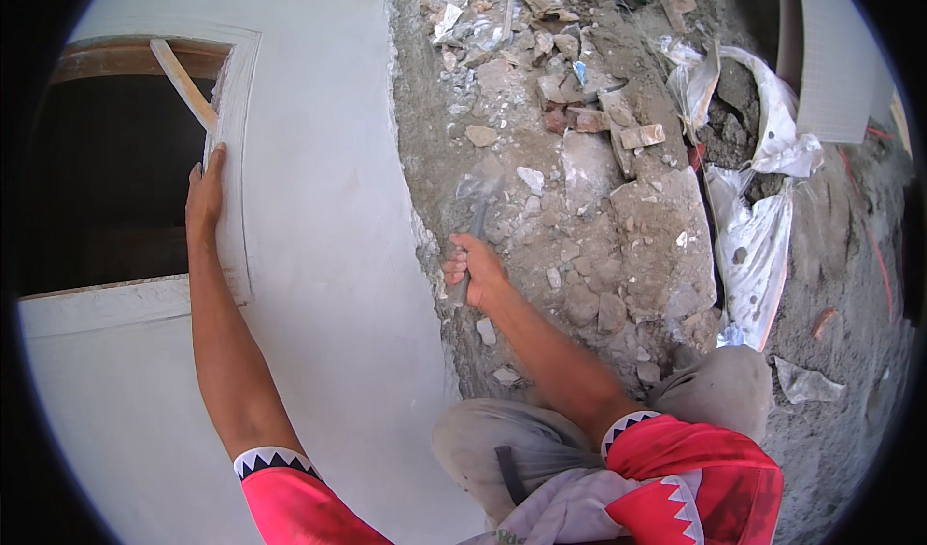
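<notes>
My left hand (205,195) grips the side edge of a window frame (228,139) set in a smooth grey-white plastered wall (319,159). Just above its fingers, a pale wooden strip (183,83) slants across the upper corner of the dark opening. My right hand (474,270) is closed around the handle of what looks like a hammer (478,219). The tool's head is smeared by motion, so its exact shape is unclear. It is over the rubble-strewn ground beside the wall's ragged lower edge (410,197).
Broken bricks (589,120) and plaster chunks litter the ground. To the right lie torn white sacks (753,236) with grey material in them. A pale panel (840,53) stands at the far right. My bent knees (715,391) are close below my right arm.
</notes>
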{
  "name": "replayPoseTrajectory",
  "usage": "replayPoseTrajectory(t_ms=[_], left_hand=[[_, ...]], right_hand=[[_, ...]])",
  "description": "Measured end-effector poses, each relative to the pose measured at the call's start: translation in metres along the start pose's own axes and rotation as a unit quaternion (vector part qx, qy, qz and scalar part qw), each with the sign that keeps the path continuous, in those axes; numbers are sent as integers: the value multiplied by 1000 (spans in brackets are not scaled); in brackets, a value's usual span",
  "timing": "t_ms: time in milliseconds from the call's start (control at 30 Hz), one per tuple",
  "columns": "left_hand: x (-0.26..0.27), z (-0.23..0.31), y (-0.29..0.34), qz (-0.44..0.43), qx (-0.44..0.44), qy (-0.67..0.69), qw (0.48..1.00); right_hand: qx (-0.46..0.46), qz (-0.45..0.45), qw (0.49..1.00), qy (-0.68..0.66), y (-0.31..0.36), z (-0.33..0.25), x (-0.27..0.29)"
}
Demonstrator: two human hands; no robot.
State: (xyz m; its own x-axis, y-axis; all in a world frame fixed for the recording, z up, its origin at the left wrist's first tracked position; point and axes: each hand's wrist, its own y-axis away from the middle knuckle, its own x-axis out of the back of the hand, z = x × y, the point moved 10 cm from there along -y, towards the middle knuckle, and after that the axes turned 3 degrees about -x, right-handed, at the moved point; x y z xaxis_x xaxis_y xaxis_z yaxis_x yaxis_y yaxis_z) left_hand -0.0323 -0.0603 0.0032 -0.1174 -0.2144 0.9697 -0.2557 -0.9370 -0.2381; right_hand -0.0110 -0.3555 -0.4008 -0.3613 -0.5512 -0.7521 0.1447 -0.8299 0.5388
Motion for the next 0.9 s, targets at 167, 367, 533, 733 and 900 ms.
replayPoseTrajectory(t_ms=[167,367,533,733,900], left_hand=[[-1,-2,-4,3,1,-11,1000],[-4,-4,-10,-6,-5,-3,1000],[-5,-3,-10,-2,-16,-1,1000],[-7,-10,-16,-9,-17,3,1000],[-10,-18,-26,-20,-3,6,1000]], right_hand=[[356,-146,912,139,99,-124,-119],[613,-119,775,94,114,-99,-78],[60,67,869,486,-8,70,79],[184,35,914,360,10,7,15],[485,-159,830,225,103,-98,-117]])
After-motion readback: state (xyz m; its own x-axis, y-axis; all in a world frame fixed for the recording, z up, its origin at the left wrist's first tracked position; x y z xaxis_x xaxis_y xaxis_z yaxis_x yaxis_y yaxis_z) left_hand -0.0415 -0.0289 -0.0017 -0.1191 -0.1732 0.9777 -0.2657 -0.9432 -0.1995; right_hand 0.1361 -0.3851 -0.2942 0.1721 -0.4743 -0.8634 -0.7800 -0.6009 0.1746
